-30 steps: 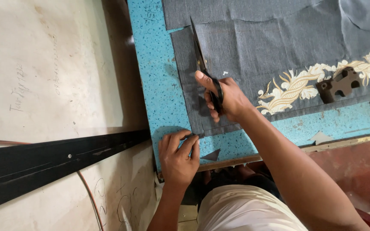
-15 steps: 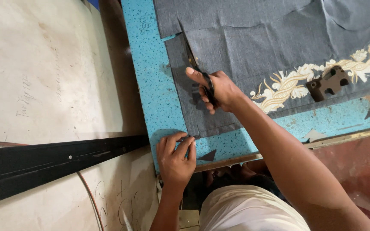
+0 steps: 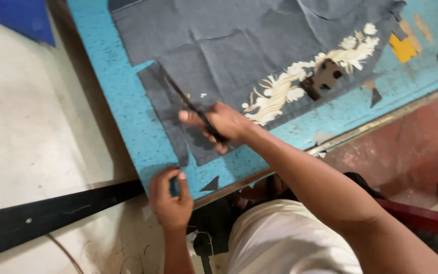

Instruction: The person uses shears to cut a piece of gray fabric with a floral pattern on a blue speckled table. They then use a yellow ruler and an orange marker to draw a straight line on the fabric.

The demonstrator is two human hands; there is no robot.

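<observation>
Grey cloth lies flat on the blue table, and a narrow strip cut from its edge runs from the scissors down to the left hand, whose fingers pinch its lower end. The right hand has its fingers closed through the scissor handles, the blades pointing away beyond the knuckles. I judge this cloth light, soft and limp, so it is best held near the cut and kept a little tight.

My right hand is closed in a grip, arm stretched forward; my left hand sits nearer me, fingers curled and pinching.
</observation>
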